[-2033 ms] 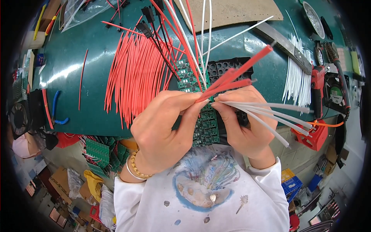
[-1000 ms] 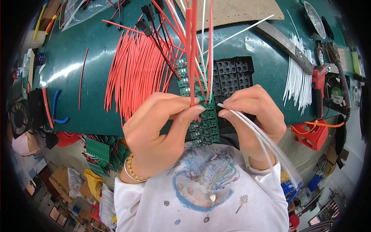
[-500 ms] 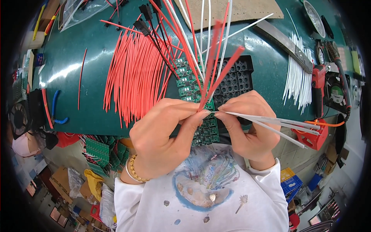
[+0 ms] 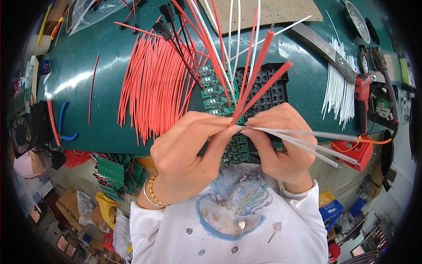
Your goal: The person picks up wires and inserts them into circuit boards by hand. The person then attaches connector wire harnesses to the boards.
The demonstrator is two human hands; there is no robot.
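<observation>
My left hand (image 4: 191,147) pinches the lower ends of a few red wires (image 4: 259,75), which fan upward and to the right. Close beside it, my right hand (image 4: 283,147) pinches several white wires (image 4: 307,145) that spread out to the right. The fingertips of both hands nearly meet, and the wire ends between them are mostly hidden. Under and behind the hands lies a green circuit board panel (image 4: 212,94) with red, white and black wires rising from it. A black tray with round holes (image 4: 274,88) sits behind my right hand.
A large pile of red wires (image 4: 151,88) lies left of the boards. At the right are a bundle of white wires (image 4: 340,88), a metal bar (image 4: 323,50) and a red tool (image 4: 362,103). Blue-handled pliers (image 4: 64,125) rest at the left. More boards (image 4: 112,171) hang below the table's front edge.
The red wires in my left hand have tilted further right. The white wires in my right hand have shifted slightly, and both hands stay close together.
</observation>
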